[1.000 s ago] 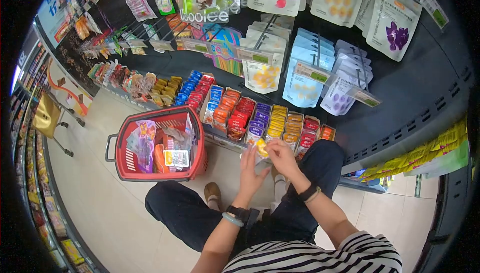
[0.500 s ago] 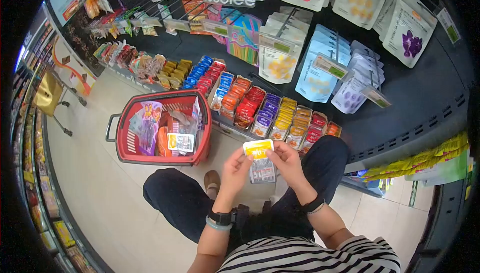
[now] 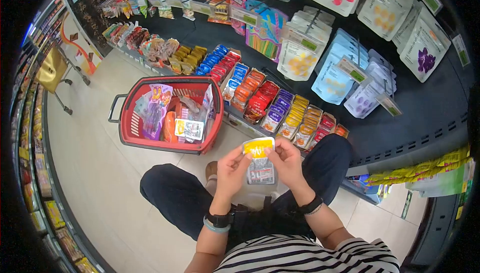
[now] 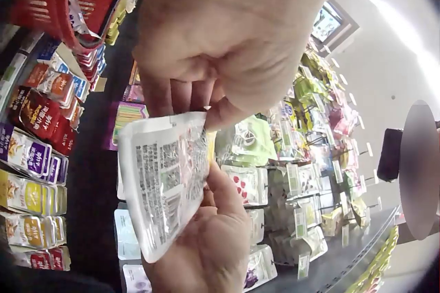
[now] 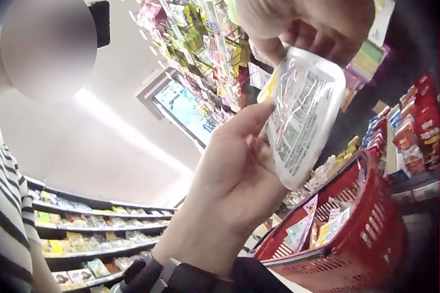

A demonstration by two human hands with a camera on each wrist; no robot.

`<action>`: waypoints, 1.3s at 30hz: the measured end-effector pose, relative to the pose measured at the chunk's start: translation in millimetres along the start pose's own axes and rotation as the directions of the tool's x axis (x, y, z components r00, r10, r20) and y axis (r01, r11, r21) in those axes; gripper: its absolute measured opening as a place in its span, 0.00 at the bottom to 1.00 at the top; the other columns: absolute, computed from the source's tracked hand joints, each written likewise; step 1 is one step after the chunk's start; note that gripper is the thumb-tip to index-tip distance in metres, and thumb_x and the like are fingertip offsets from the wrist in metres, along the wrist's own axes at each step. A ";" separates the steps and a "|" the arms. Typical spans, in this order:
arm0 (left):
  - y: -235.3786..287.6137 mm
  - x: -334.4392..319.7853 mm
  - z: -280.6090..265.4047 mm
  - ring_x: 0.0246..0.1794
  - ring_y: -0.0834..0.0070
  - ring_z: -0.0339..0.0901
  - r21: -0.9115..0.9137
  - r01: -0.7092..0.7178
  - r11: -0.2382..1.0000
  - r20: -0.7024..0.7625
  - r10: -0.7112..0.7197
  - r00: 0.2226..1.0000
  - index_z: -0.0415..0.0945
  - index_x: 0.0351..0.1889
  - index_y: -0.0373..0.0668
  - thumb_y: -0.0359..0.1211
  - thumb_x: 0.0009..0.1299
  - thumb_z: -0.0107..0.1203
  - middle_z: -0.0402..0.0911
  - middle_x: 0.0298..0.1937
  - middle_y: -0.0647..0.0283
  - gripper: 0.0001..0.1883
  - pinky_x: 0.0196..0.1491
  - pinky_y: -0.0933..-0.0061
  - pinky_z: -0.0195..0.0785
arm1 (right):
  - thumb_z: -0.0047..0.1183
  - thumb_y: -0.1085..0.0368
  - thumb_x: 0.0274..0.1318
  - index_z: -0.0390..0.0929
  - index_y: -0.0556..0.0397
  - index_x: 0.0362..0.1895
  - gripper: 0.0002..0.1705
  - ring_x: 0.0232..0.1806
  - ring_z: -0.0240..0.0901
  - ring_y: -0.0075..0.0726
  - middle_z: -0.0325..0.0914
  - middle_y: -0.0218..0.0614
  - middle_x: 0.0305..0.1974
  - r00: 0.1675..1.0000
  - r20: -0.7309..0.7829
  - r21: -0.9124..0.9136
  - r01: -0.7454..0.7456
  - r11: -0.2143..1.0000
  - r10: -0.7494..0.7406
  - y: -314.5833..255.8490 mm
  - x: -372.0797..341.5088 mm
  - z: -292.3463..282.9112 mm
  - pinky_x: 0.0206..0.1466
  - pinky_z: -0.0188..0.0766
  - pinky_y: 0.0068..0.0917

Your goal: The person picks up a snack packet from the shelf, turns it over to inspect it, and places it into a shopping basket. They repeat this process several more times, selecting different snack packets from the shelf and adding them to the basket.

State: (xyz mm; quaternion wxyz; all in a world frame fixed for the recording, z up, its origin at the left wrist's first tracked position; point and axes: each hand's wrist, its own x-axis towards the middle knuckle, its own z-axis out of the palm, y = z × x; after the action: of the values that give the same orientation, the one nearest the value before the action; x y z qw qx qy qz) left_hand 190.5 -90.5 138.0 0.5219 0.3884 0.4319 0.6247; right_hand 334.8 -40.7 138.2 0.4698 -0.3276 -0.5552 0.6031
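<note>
**Packet pinched for inspection**

The yellow-topped packet [image 3: 260, 165] was held in front of the torso, its upper part pinched from either side by the left hand [image 3: 230, 170] and right hand [image 3: 290, 165], the thumbs and fingers closed narrowly on it. It was apparently being examined. From the packet, the red basket [image 3: 170, 146] was seen at ten o'clock, the boxed snacks [image 3: 274, 117] at one. For any transfer, one side should be released while the other was securely gripped.

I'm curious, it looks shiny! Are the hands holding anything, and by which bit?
A small packet, pinched at opposite sides of its yellow end by the left hand and right hand.
</note>
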 end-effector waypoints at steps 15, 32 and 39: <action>-35.4 42.2 -120.8 0.42 0.72 0.74 -0.169 -0.048 0.985 -0.565 -0.057 0.823 0.54 0.59 0.37 0.28 0.68 0.44 0.72 0.49 0.56 0.22 0.41 0.75 0.69 | 0.56 0.66 0.50 0.58 0.54 0.59 0.31 0.55 0.63 0.37 0.63 0.43 0.55 0.964 0.221 -0.167 -0.113 0.979 0.149 110.7 73.4 75.5 0.53 0.67 0.33; -144.6 45.1 7.3 0.53 0.75 0.65 0.101 0.300 0.949 -0.150 -0.283 0.947 0.67 0.53 0.41 0.28 0.64 0.50 0.70 0.52 0.63 0.18 0.55 0.75 0.57 | 0.54 0.67 0.44 0.70 0.60 0.49 0.24 0.61 0.49 0.55 0.53 0.41 0.62 0.930 -0.367 -0.844 -0.344 0.411 0.023 174.8 69.6 -159.8 0.61 0.52 0.42; -167.5 42.6 24.6 0.49 0.79 0.69 0.215 0.271 0.938 -0.057 -0.266 0.962 0.72 0.47 0.40 0.28 0.65 0.50 0.75 0.47 0.66 0.12 0.53 0.78 0.58 | 0.50 0.72 0.41 0.75 0.57 0.38 0.14 0.49 0.62 0.52 0.64 0.42 0.50 0.960 -0.280 -0.922 -0.272 0.276 0.014 160.9 57.5 -161.1 0.53 0.60 0.42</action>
State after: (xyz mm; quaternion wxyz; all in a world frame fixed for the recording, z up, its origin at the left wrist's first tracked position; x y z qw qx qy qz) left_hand 260.0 -31.4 -10.8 0.5500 0.3729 0.5544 0.5010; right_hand 430.1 80.5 -39.1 0.1827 -0.6544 -0.7174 0.1541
